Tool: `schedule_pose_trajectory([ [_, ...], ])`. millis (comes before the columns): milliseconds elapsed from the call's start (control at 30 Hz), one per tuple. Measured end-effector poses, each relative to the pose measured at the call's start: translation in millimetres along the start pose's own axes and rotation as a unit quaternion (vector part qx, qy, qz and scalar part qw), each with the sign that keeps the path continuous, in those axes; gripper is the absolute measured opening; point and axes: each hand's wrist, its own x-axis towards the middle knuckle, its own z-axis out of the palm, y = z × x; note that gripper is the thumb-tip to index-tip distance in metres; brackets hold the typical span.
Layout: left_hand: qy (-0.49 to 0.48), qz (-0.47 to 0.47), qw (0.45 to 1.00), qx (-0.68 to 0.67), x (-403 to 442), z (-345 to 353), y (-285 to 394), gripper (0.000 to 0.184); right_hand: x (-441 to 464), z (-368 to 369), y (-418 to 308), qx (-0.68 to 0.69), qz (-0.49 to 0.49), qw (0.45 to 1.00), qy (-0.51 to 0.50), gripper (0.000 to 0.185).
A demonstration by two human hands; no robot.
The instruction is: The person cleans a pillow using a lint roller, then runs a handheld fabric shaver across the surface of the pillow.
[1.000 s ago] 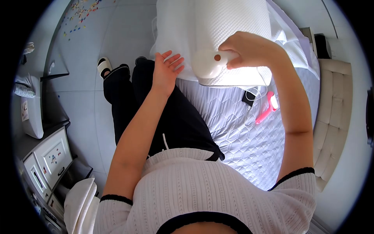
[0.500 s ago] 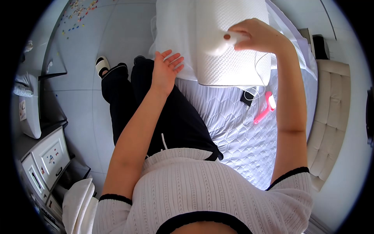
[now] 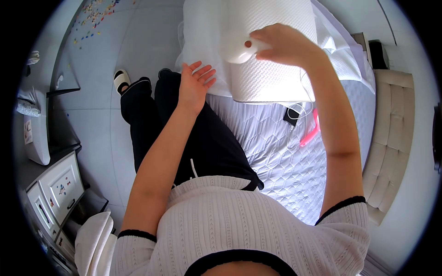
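My right hand (image 3: pixel 283 45) grips a white fabric shaver (image 3: pixel 239 51), a rounded handheld device with a brown round button, by its handle. Its round head rests on or just above the white textured pillow (image 3: pixel 271 83); I cannot tell if they touch. From near the wrist a thin white cord (image 3: pixel 304 78) runs down over the pillow's edge. My left hand (image 3: pixel 195 87) is palm up with fingers spread, over my dark trousers at the left side of the pillow and white sheet (image 3: pixel 207 41). Nothing lies in it.
On the quilted bed cover (image 3: pixel 262 133) lie a small black box (image 3: pixel 291 117) with a looped white cable and a pink-handled tool (image 3: pixel 310 133), partly hidden by my right arm. A padded headboard (image 3: pixel 389 133) stands right. Colourful bits (image 3: pixel 94 18) are scattered on the tiled floor.
My right hand has slid left across the pillow with the fabric shaver, towards the pillow's left part. My left hand has barely moved. My right forearm now covers part of the pink-handled tool.
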Motion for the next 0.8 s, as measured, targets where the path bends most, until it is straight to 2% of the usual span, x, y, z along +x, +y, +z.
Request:
schedule_pose_trajectory([
  [33,-0.001,0.001,1.0,-0.003,-0.2,-0.2,0.7,0.063,3.5,3.9,-9.3,-0.011,-0.017,1.0,-0.011,0.037],
  [67,0.0,0.003,1.0,-0.002,-0.4,-0.6,0.6,0.063,5.1,5.1,-19.1,-0.013,0.01,0.996,-0.085,0.036],
  [133,0.008,0.004,1.0,0.0,-1.2,0.6,0.8,0.062,7.9,7.0,-34.5,-0.009,-0.019,0.979,-0.203,0.037],
  [200,0.005,0.003,1.0,-0.003,-1.1,1.5,1.4,0.062,9.1,17.0,-33.5,-0.026,-0.031,0.983,-0.18,0.039],
  [267,0.001,-0.001,1.0,-0.005,-1.2,0.3,-0.6,0.062,18.5,0.0,-48.9,-0.068,0.01,0.966,-0.248,0.037],
  [300,0.005,-0.001,1.0,-0.005,-0.6,-0.4,-1.1,0.061,21.2,6.0,-44.2,-0.077,0.018,0.979,-0.189,0.034],
  [400,0.007,-0.002,1.0,-0.003,0.2,1.3,0.0,0.06,32.0,10.3,-40.3,-0.096,0.066,0.982,-0.147,0.034],
  [467,0.01,-0.003,1.0,-0.002,0.2,1.4,2.0,0.06,33.0,7.3,-50.3,-0.08,0.048,0.98,-0.178,0.039],
  [533,0.009,0.002,1.0,-0.008,-1.0,1.7,0.9,0.06,32.4,9.9,-58.6,-0.112,0.026,0.956,-0.271,0.039],
  [600,0.008,0.002,1.0,-0.007,-0.2,1.0,-0.4,0.06,31.0,16.3,-50.4,-0.11,0.007,0.96,-0.259,0.035],
  [700,0.01,-0.004,1.0,-0.004,0.3,0.9,-0.5,0.06,35.5,14.4,-37.5,-0.086,0.01,0.988,-0.13,0.024],
  [800,0.015,-0.008,1.0,-0.003,0.3,2.9,1.5,0.059,36.8,10.8,-38.1,-0.101,0.052,0.989,-0.094,0.027],
])
